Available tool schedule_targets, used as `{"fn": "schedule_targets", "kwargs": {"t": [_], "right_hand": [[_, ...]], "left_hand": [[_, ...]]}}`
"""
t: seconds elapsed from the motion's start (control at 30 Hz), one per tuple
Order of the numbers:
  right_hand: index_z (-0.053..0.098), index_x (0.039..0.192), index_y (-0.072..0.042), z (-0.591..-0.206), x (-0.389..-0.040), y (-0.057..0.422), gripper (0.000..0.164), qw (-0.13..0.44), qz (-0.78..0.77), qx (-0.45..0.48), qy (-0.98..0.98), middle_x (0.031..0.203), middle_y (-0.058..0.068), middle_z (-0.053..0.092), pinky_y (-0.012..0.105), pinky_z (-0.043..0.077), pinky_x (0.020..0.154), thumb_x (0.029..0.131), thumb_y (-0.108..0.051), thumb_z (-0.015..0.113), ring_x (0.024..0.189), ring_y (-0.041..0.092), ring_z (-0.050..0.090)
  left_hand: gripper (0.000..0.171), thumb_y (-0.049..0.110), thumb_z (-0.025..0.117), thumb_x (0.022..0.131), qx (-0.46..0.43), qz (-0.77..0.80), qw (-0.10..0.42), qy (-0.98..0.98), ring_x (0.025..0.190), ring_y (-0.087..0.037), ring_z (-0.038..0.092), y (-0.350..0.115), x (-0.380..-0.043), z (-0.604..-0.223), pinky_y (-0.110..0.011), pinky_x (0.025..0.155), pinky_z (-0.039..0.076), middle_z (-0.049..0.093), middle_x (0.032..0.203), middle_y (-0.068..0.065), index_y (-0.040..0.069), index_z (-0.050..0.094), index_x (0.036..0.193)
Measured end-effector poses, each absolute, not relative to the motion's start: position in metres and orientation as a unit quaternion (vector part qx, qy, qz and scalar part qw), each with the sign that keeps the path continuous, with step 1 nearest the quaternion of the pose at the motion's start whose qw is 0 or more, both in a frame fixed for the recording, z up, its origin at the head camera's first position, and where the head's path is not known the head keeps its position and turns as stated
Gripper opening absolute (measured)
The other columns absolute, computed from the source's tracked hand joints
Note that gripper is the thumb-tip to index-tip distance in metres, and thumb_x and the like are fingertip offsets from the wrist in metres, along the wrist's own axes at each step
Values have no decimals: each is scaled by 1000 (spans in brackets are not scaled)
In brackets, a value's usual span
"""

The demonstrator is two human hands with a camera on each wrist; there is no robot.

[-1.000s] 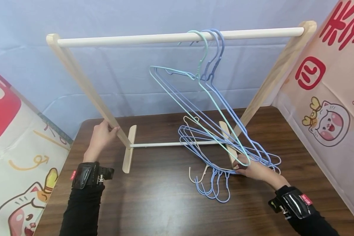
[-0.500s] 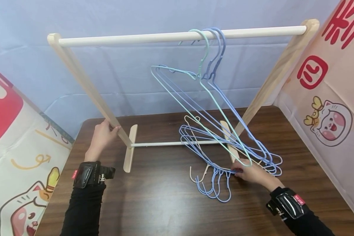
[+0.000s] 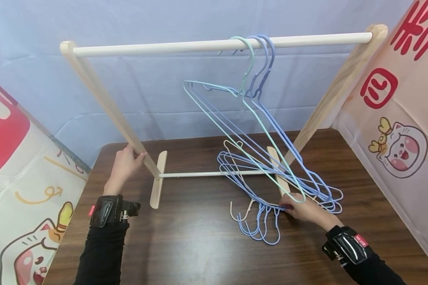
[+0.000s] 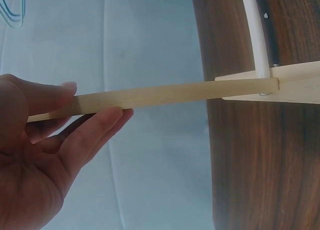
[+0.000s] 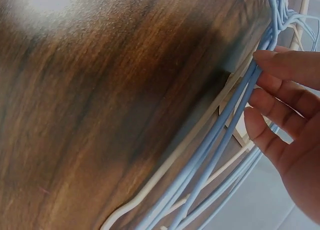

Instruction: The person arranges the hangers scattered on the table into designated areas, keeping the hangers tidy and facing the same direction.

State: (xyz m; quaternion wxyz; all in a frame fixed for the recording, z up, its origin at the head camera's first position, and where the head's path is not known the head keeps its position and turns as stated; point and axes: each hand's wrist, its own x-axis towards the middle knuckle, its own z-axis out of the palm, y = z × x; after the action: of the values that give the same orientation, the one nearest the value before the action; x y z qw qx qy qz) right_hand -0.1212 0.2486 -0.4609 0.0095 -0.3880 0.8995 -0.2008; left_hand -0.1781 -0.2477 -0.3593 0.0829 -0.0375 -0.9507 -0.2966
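Observation:
In the head view my left hand (image 3: 125,166) grips the left wooden post (image 3: 107,107) of a hanger rack low down. Thumb and fingers lie on either side of that post (image 4: 150,94) in the left wrist view. My right hand (image 3: 304,208) pinches the blue wires of the hangers (image 3: 260,200) lying in a pile on the table, near where their hooks begin. Its thumb and fingertips meet the blue hanger wires (image 5: 240,105) in the right wrist view. A cream hanger (image 3: 249,206) lies in the same pile, its hook pointing toward me.
A mint hanger (image 3: 251,65) and two blue hangers (image 3: 271,65) hang from the white top rail (image 3: 164,48), right of its middle. Their lower ends reach down over the pile and my right hand. The right post (image 3: 337,91) and lower crossbar (image 3: 192,174) stand behind.
My right hand has shifted slightly left and toward me, its fingertips closing in on the blue hanger wires. My left hand stays on the post. The head view has drifted a little.

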Motion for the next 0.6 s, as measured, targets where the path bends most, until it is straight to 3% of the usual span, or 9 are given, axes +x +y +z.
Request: {"fn": "schedule_targets", "kwargs": {"t": [0.23,0.33,0.6], "right_hand": [[62,77,-9,-472,-125,254,26,-38,-236,-435,868,72,-4,55,28,45,57,61,11,68,66,13,55],[62,79,-10,-477,-128,257,25,-48,-255,-450,855,74,-6,55,24,44,56,64,10,66,67,8,54],[60,74,-11,-461,-122,250,25,-3,-209,-418,884,72,-5,55,29,45,58,64,10,67,65,12,55]], "left_hand": [[30,10,52,92,-34,-300,76,-950,82,-42,61,-247,-178,-359,-46,61,49,59,93,-32,-14,49,110],[31,10,52,92,-32,-302,73,-950,82,-42,61,-247,-178,-359,-45,61,49,59,94,-33,-14,49,110],[29,10,52,92,-31,-301,74,-950,82,-42,61,-246,-178,-358,-45,61,49,59,94,-32,-14,49,110]]}}
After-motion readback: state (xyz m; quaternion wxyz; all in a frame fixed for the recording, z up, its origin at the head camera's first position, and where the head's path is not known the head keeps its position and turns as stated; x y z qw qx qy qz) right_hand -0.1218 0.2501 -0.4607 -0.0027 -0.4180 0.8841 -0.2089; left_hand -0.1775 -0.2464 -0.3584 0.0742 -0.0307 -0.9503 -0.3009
